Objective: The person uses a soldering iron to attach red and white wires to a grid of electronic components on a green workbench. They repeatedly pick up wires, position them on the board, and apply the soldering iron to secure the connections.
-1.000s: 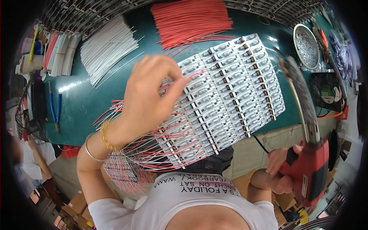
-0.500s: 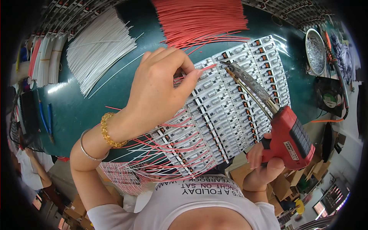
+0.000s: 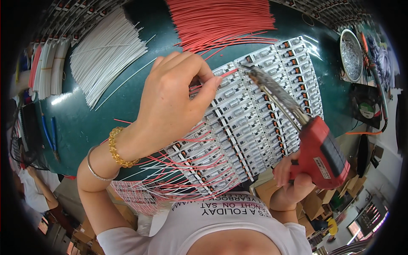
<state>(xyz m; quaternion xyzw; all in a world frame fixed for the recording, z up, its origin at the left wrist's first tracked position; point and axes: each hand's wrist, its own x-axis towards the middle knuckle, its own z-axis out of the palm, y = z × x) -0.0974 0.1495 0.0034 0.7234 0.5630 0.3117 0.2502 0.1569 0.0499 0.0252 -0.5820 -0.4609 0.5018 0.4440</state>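
My left hand (image 3: 172, 95) pinches a red wire (image 3: 230, 72) between thumb and forefinger, its free end reaching over the upper edge of a panel of small circuit boards (image 3: 240, 111). Curled fingers hide the rest of that wire. In my right hand (image 3: 301, 183) is a red and black soldering gun (image 3: 323, 153), gripped by its handle. Its dark, worn tip points up and left, close to the wire's end; whether they touch I cannot tell. Red and white wires (image 3: 187, 158) trail leftward from the panel's lower left rows.
Bundles of white wires (image 3: 108, 59) and red wires (image 3: 223, 23) lie on the green table (image 3: 68, 123) beyond my hands. Blue-handled tweezers or pliers (image 3: 49, 131) rest at left. On the right are a metal bowl (image 3: 351, 55), a small black fan (image 3: 366, 108) and an orange cord (image 3: 361, 133).
The soldering gun's tip has shifted very slightly. My left hand, still pinching the red wire, has moved a little to the left.
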